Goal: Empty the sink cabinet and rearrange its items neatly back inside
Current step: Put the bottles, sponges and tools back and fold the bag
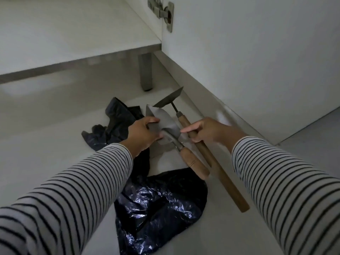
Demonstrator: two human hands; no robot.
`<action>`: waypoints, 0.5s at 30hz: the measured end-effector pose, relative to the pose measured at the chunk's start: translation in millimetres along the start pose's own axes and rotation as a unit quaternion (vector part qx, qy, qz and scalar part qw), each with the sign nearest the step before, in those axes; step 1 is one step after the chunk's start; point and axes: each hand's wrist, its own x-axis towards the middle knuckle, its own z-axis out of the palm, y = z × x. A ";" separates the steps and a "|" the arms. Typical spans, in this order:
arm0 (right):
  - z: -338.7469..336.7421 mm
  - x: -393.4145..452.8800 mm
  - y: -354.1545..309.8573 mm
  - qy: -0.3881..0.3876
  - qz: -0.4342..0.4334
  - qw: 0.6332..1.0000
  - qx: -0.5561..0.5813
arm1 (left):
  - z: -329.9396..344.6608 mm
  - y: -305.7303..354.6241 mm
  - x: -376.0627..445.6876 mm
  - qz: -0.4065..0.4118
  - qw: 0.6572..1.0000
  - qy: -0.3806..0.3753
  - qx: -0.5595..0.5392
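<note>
A garden trowel point(166, 124) with a grey metal blade and a short wooden handle is held over the pale floor in front of the cabinet. My left hand point(145, 132) grips the left edge of its blade. Beside it on the right is a small hoe point(207, 155) with a dark blade and a long wooden handle. My right hand point(204, 130) curls round that handle near the top, with the index finger stretched out onto the trowel blade. A crumpled dark plastic bag point(158, 205) lies on the floor under and behind the tools.
The white cabinet floor point(64, 34) runs across the top left, with a metal leg point(146, 70) under its edge. The open white cabinet door point(257, 61) stands at the right, its hinge point(165, 13) at the top.
</note>
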 end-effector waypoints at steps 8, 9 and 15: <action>-55.7 -8.9 -122.4 0.022 -0.113 0.992 0.049 | -120.2 102.8 -15.8 0.073 0.997 0.013 -0.012; -64.0 -10.8 -138.1 0.025 -0.131 0.990 0.052 | -136.2 117.5 -16.0 0.078 0.996 0.034 0.001; -104.3 -8.7 -208.9 0.020 -0.204 0.974 0.094 | -202.3 168.4 -5.6 0.107 0.992 0.067 -0.022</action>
